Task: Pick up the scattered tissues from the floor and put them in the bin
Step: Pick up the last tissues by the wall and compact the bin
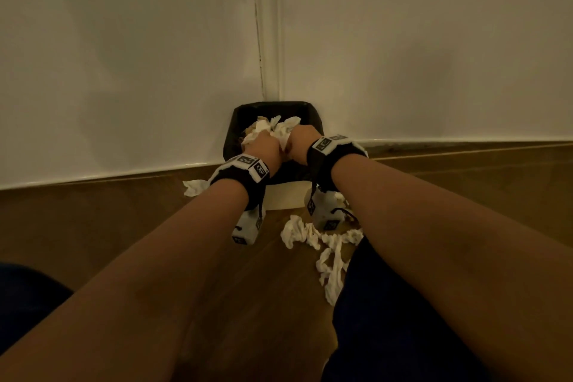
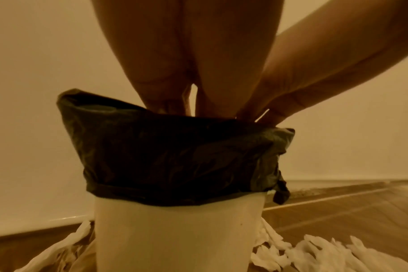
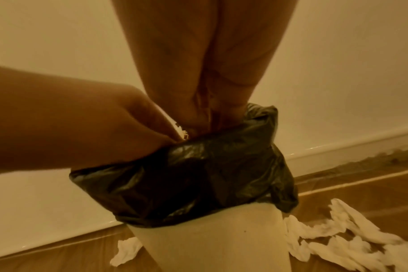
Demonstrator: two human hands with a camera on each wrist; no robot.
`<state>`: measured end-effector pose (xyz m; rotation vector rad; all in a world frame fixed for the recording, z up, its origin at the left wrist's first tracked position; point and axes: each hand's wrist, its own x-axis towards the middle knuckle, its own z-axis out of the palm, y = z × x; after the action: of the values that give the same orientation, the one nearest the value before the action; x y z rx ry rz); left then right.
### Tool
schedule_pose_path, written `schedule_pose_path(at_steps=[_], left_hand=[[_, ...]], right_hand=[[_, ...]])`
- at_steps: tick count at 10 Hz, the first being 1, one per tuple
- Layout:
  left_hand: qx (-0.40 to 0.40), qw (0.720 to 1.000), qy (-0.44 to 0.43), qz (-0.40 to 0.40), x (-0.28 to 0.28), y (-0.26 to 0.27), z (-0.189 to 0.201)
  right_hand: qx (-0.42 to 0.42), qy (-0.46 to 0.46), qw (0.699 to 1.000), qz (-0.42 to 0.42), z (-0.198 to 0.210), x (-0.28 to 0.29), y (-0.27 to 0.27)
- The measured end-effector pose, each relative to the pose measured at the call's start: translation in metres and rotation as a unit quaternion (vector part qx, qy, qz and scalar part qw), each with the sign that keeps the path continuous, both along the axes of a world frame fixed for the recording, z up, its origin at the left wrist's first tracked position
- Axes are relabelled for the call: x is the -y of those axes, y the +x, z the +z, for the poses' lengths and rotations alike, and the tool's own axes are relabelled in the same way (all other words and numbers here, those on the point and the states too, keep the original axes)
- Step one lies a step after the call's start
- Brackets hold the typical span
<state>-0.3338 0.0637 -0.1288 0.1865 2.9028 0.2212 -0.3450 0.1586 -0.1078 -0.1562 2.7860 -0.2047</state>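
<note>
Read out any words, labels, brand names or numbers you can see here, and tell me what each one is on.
No readable text anywhere.
Black-and-white square markers on the left black wrist strap and right black wrist strap: patterns, too blurred to read.
White bin with black liner: no label shows.

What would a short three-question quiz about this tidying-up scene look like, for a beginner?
1. True or false: both hands are over the bin.
2. What lines the bin: A, a black bag; B, a blue cloth; C, nothing?
3. Where do loose tissues lie on the floor?

Key:
1. True: the left hand and right hand hold a tissue wad at its mouth.
2. A.
3. One tissue lies left of the bin; a tissue trail lies before it, toward the right.
</note>
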Motion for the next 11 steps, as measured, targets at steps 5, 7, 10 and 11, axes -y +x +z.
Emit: schedule_pose_path(at_steps=[5,7,10,11], left_hand=[[0.039,0.993,-0.027,-0.106,0.01,-0.007,-0.017],[0.032,0.995,0.008,-0.095,0.016,-0.003,-0.011],[-0.132,0.974,0.182,-0.02,0.043,0.014,0.007],[-0.203,0.948,0.241,0.043,0.068,0.015,0.01]], right_hand=[[0.146,0.148,0.974,0.093,-0.033,0.016,-0.016],[0.116,0.154,0.975,0.109,-0.014,0.016,-0.01],[0.058,0.132,0.985,0.095,0.005,0.012,-0.004],[0.03,0.083,0.994,0.065,0.023,0.015,0.001]])
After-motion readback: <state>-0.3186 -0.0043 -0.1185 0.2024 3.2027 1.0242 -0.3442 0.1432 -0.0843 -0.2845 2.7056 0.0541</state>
